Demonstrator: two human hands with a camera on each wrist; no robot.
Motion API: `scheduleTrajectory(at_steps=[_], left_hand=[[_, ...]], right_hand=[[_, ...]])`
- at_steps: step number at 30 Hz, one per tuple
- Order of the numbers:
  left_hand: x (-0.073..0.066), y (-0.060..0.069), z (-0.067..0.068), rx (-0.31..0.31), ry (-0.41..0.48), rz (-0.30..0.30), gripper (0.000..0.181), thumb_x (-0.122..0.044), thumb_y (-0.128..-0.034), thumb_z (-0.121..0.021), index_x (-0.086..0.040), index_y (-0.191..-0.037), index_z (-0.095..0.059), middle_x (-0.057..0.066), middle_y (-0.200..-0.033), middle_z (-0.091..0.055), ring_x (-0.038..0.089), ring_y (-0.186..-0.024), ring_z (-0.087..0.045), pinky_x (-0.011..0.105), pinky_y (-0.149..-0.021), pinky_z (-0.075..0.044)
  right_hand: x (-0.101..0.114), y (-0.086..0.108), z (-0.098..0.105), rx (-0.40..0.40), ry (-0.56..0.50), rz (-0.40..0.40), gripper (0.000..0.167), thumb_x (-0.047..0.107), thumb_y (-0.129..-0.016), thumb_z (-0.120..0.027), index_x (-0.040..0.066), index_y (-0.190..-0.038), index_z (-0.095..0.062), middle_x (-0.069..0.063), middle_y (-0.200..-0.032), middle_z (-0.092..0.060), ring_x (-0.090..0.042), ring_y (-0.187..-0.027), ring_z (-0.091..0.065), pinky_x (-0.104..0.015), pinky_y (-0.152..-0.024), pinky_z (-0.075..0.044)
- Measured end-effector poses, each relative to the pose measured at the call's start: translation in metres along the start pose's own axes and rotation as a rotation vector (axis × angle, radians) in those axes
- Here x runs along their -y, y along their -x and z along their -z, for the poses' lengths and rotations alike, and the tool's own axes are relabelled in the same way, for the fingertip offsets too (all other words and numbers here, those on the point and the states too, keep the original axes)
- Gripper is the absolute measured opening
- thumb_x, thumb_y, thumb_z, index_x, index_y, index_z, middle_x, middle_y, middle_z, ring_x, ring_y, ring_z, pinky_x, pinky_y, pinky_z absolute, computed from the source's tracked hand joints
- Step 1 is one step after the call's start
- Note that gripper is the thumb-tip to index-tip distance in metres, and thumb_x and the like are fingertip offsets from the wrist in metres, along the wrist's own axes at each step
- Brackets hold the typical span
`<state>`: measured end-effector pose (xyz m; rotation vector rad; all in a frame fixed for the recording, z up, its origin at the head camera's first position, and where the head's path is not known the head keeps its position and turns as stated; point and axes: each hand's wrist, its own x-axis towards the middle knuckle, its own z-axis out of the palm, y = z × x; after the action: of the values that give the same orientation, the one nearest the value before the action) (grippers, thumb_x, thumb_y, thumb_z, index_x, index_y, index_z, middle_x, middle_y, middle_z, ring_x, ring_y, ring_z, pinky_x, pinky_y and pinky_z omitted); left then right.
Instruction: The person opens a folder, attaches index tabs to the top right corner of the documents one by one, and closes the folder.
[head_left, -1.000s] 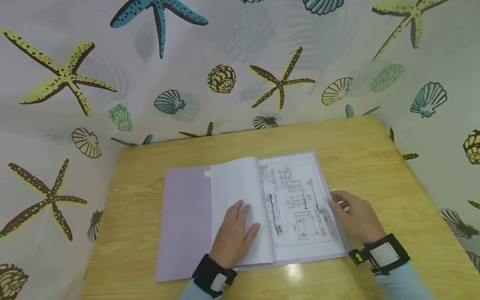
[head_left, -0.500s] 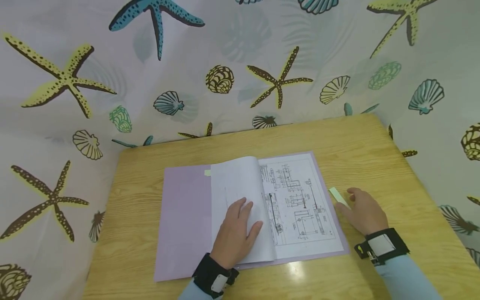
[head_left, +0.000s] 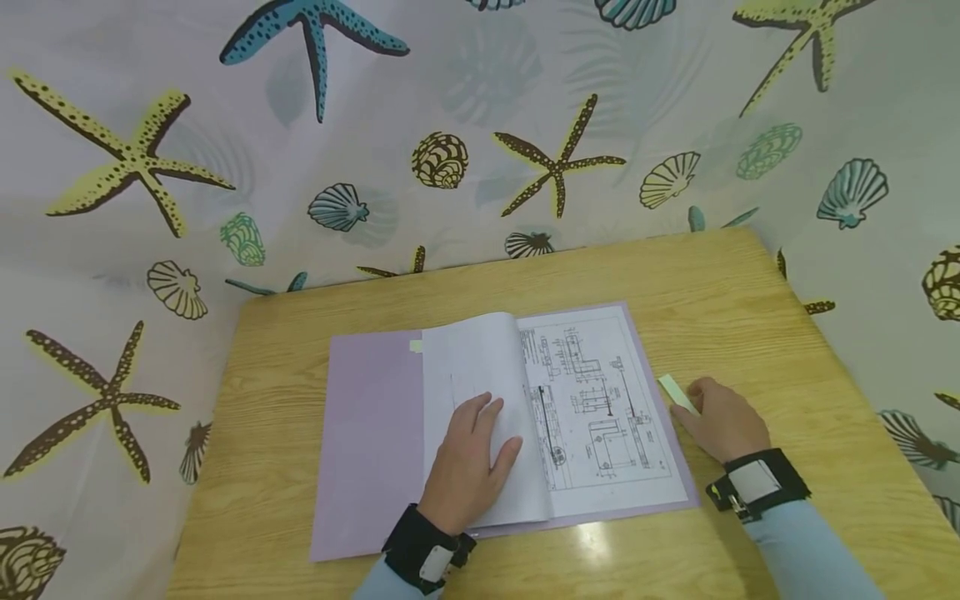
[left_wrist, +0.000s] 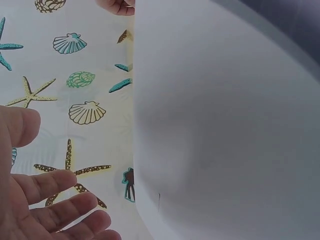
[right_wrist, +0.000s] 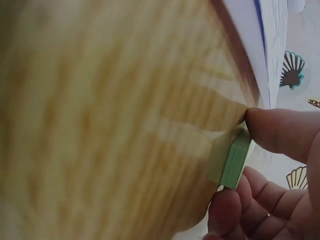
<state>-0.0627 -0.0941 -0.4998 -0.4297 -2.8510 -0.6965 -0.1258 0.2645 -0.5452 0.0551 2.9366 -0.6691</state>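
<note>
A lilac folder [head_left: 372, 442] lies opened on the wooden table, with technical drawings inside. My left hand [head_left: 463, 471] rests on a turned white sheet [head_left: 471, 354], its fingers extended. To the right of that sheet a printed drawing page [head_left: 622, 492] faces up. Just past the folder's right edge, my right hand [head_left: 723, 423] pinches a small pale green pad of sticky notes [head_left: 675, 389]. In the right wrist view the pad [right_wrist: 236, 161] sits between thumb and fingers. The curving white sheet [left_wrist: 225, 125] fills much of the left wrist view.
A pale yellow-green sticky tab [head_left: 416, 346] shows at the upper left edge of the white sheet. The table [head_left: 750, 317] extends around the folder. Behind and beside it hangs a cloth [head_left: 480, 108] printed with starfish and shells.
My right hand has moved off the folder's right edge, bringing the green pad into sight. Its index finger has since come in against the pad. My left hand stays almost still.
</note>
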Motion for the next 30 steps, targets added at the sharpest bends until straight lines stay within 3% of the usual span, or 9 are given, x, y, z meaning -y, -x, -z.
scheduleTrajectory(at_steps=[5,10,13,16,22,30], left_hand=[[0.002,0.001,0.001,-0.018,0.022,-0.002,0.053,-0.037,-0.0951,-0.057,-0.003,-0.134,-0.052,0.015,-0.137,-0.049,0.026,-0.129,-0.045,0.041,-0.100,-0.044],[0.005,0.000,0.003,-0.032,0.041,-0.002,0.050,-0.033,-0.0940,-0.060,-0.003,-0.134,-0.052,0.013,-0.135,-0.051,0.025,-0.127,-0.047,0.040,-0.099,-0.045],[0.005,0.001,0.006,-0.045,0.054,0.001,0.049,-0.032,-0.0939,-0.061,-0.005,-0.133,-0.053,0.011,-0.132,-0.054,0.022,-0.125,-0.049,0.038,-0.099,-0.045],[0.004,0.001,0.008,-0.071,0.088,0.002,0.046,-0.031,-0.0933,-0.063,-0.006,-0.132,-0.054,0.009,-0.127,-0.058,0.019,-0.120,-0.053,0.037,-0.096,-0.047],[0.000,0.001,0.011,-0.061,0.237,0.003,0.047,-0.033,-0.0956,-0.059,-0.007,-0.134,-0.052,0.004,-0.121,-0.063,0.013,-0.111,-0.059,0.035,-0.091,-0.050],[-0.007,-0.001,0.018,-0.041,0.383,0.003,0.048,-0.032,-0.0940,-0.062,-0.007,-0.134,-0.052,0.001,-0.114,-0.066,0.009,-0.103,-0.061,0.032,-0.087,-0.051]], right_hand=[[0.000,-0.001,0.001,0.031,0.007,-0.010,0.046,0.030,-0.089,-0.066,-0.009,-0.112,-0.059,-0.016,-0.081,-0.063,-0.022,-0.062,-0.054,-0.031,-0.048,-0.040],[0.002,0.000,0.007,0.037,-0.051,-0.043,0.048,0.035,-0.089,-0.063,-0.007,-0.113,-0.060,-0.017,-0.087,-0.064,-0.023,-0.065,-0.054,-0.029,-0.050,-0.039],[0.009,0.003,0.011,0.019,-0.120,-0.018,0.046,0.036,-0.090,-0.064,-0.004,-0.111,-0.060,-0.015,-0.088,-0.062,-0.023,-0.069,-0.054,-0.029,-0.053,-0.039],[0.026,0.007,0.016,0.028,-0.200,0.049,0.041,0.035,-0.090,-0.066,-0.001,-0.110,-0.060,-0.011,-0.086,-0.060,-0.023,-0.073,-0.053,-0.028,-0.056,-0.041],[0.074,0.020,0.026,0.037,-0.332,0.267,0.027,0.026,-0.089,-0.070,0.005,-0.103,-0.062,-0.002,-0.078,-0.055,-0.018,-0.071,-0.053,-0.023,-0.053,-0.044],[0.121,0.036,0.033,0.055,-0.371,0.485,0.018,0.021,-0.085,-0.074,0.015,-0.098,-0.063,0.009,-0.076,-0.055,-0.008,-0.069,-0.052,-0.024,-0.060,-0.046]])
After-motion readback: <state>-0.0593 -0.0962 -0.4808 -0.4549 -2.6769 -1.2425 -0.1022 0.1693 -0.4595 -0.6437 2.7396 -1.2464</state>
